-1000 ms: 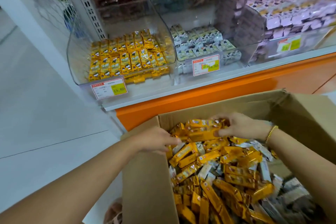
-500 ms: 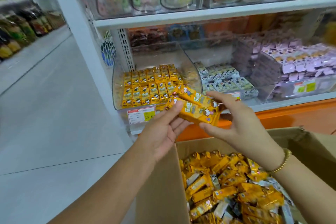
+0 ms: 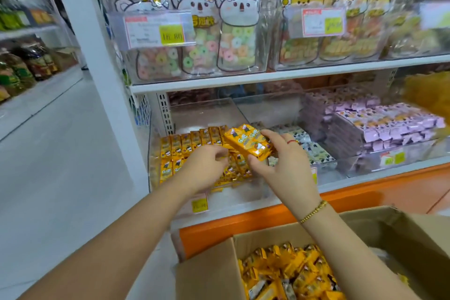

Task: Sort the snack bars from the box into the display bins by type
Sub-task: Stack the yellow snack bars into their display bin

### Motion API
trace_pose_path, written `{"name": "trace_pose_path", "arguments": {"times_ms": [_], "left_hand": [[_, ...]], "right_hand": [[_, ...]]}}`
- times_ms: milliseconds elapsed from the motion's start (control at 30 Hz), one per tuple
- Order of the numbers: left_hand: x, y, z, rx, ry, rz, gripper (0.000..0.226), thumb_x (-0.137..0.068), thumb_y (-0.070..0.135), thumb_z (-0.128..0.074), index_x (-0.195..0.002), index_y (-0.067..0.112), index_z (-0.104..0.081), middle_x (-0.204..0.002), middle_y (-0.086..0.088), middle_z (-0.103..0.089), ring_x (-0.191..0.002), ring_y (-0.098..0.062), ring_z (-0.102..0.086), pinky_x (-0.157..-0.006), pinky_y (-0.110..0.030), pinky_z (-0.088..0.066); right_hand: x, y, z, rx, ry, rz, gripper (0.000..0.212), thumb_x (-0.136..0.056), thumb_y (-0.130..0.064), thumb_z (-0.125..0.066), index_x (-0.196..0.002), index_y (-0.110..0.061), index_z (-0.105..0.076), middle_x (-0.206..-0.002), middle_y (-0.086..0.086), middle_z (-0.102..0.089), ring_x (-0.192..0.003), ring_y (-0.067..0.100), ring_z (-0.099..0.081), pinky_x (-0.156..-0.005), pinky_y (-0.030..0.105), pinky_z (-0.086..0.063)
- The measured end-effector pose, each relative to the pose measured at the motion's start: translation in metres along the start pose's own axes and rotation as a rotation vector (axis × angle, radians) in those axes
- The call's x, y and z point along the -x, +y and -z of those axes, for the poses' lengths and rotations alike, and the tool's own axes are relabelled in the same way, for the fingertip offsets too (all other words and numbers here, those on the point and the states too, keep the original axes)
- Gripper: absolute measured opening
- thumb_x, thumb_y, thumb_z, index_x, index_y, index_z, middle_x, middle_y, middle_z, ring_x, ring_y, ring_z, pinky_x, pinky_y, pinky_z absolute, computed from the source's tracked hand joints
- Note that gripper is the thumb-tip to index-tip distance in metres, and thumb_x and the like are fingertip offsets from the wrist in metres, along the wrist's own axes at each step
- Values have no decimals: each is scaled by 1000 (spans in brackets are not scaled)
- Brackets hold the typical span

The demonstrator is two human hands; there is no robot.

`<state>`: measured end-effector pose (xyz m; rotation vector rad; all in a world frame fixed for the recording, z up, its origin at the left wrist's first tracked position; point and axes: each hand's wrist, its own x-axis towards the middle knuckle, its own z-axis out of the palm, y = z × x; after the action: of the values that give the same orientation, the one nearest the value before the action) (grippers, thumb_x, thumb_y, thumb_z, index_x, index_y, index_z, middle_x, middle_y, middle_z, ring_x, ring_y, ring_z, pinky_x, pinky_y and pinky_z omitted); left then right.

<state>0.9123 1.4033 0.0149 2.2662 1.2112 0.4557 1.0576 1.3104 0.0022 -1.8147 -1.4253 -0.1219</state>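
Bundle of yellow bars (image 3: 246,143) over yellow bin (image 3: 155,168) on lower shelf, above neat rows in it. Right hand (image 3: 280,161) grasps bundle, thumb under, fingers over far end. Left hand (image 3: 204,170) curled at bundle's near end; actual grip, cannot tell. Box (image 3: 207,275) below, many bars left. Risk: slick wrappers, stack fanned, so bars may slide out into neighbouring white-bar bin (image 3: 314,151) or knock rows askew

- Lower shelf (image 3: 341,184), white front edge: three clear bins side by side.
- Left bin (image 3: 202,114): yellow bars (image 3: 175,148) in rows.
- Middle bin (image 3: 267,109): white bars (image 3: 314,151), dark print.
- Right bin (image 3: 401,153): purple packets (image 3: 389,124), stacked.
- Upper shelf (image 3: 267,78): clear bins of koala bags (image 3: 238,39) and fox bags (image 3: 353,39).
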Motion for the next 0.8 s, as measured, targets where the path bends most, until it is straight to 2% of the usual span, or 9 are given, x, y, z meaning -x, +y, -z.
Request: {"name": "trace_pose_path", "arguments": {"times_ms": [67, 200, 300, 400, 467, 533, 600, 667, 800], "left_hand": [[-16, -4, -3, -152, -80, -28, 36, -95, 20, -53, -131, 15, -54, -125, -7, -61, -106, -22, -58, -86, -28, -44], [-43, -24, -21, -114, -252, 17, 65, -82, 32, -72, -139, 20, -46, -129, -5, -58, -115, -22, -55, -86, -25, -42], [-57, -37, -32, -184, -250, -25, 63, -75, 39, -77, -130, 20, -53, -126, -4, -60, -113, -21, -55, -79, -24, -42], [-62, -44, -33, -292, -179, -53, 62, -77, 36, -74, -133, 23, -52, -135, -3, -55, -122, -22, -51, -92, -27, -43], [-63, -46, -33, -314, -155, -61, 60, -77, 36, -73, -132, 24, -54, -132, -3, -57, -122, -22, -52, -92, -28, -44], [-63, -48, -33, -303, -150, -56, 54, -75, 36, -73, -126, 24, -60, -124, -4, -62, -115, -23, -55, -86, -28, -46], [-63, -51, -33, -266, -136, -59, 47, -72, 34, -73, -117, 23, -65, -114, -5, -67, -107, -24, -58, -83, -30, -49], [-63, -55, -33, -225, -114, -59, 47, -69, 32, -75, -114, 21, -66, -115, -6, -67, -108, -24, -59, -85, -34, -50], [-60, -54, -34, -210, -110, -49, 76, -70, 32, -79, -137, 25, -44, -129, -7, -60, -119, -26, -55, -94, -38, -48]], "right_hand": [[-2, -3, -9, 100, -20, -17, 59, -80, -37, -70, -133, -17, -53, -105, 6, -52, -100, 23, -48, -79, 27, -37], [-1, -8, -27, 374, 83, 22, 57, -73, -48, -62, -122, -19, -63, -89, 10, -52, -87, 29, -48, -74, 38, -48], [-1, -9, -39, 528, 47, 38, 57, -65, -52, -69, -113, -21, -68, -86, 10, -53, -83, 28, -50, -67, 35, -49], [-12, -18, -53, 690, -49, 15, 50, -56, -51, -77, -95, -19, -72, -84, 8, -57, -81, 25, -53, -65, 30, -47], [-23, -29, -58, 790, -75, 50, 35, -61, -42, -77, -85, -18, -73, -84, 8, -61, -82, 23, -55, -67, 29, -45], [-34, -36, -67, 812, -211, 102, 27, -84, -29, -60, -102, -12, -70, -105, 13, -61, -100, 27, -51, -81, 32, -41], [-40, -34, -75, 789, -334, 65, 34, -96, -22, -41, -120, -10, -62, -127, 15, -47, -115, 29, -42, -92, 33, -37], [-43, -34, -79, 811, -390, 44, 36, -98, -20, -38, -124, -9, -59, -133, 14, -41, -119, 28, -42, -94, 33, -37], [-42, -27, -80, 844, -545, 27, 40, -99, -25, -40, -134, -10, -48, -139, 12, -43, -128, 25, -42, -101, 36, -37]]}}
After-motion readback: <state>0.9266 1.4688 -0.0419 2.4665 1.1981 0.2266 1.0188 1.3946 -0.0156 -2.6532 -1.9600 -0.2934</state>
